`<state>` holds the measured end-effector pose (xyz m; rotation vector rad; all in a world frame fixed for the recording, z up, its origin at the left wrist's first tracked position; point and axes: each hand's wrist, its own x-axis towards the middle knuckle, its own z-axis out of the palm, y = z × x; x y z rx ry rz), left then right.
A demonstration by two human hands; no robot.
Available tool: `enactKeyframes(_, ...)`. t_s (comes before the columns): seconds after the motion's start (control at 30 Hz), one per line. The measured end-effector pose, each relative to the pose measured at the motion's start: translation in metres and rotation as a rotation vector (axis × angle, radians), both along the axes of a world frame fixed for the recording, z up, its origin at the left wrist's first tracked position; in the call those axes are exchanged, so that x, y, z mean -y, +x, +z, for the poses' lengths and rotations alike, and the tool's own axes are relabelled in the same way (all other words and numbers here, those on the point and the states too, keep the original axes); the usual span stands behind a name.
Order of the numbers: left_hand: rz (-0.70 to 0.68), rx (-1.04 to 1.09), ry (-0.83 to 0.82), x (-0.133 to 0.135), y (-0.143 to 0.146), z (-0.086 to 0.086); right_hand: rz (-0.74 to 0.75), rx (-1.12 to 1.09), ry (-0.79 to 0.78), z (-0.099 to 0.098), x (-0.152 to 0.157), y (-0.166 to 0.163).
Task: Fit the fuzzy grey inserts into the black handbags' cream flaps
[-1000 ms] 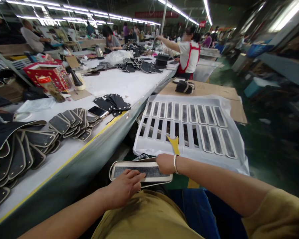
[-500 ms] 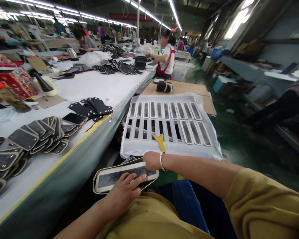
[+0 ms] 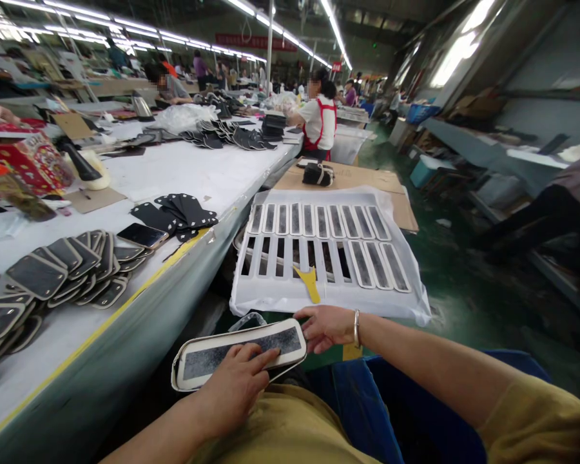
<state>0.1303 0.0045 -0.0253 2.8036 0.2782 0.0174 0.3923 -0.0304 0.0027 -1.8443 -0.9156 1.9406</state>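
White-bordered grey panel (image 3: 205, 363), seen just beyond the yellow shirt front (image 3: 294, 419): had left hand (image 3: 236, 383) across it, fingers nearly straight; could not make out any grip beneath. Had right hand (image 3: 327, 328) loosely spread, empty, at the right end. Beyond, saw forked yellow piece (image 3: 311, 286) on white slotted tray (image 3: 270, 293); farther, black bundle (image 3: 318, 174) on cardboard (image 3: 367, 177).

Dim overall; glaring overhead tubes (image 3: 335, 32); stretched edges

A long white-topped table (image 3: 174, 171) stands left of the white rectangular slotted tray (image 3: 265, 294) — a flat yellow forked piece (image 3: 309, 283) on the tray, a brown cardboard sheet (image 3: 365, 180) behind.
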Motion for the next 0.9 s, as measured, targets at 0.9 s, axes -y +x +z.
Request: enactKeyframes(0.9, 0.125, -0.102, 0.021, 0.001, 0.034, 0.002, 0.190, 0.281, 0.276, -0.018, 0.020, 0.002)
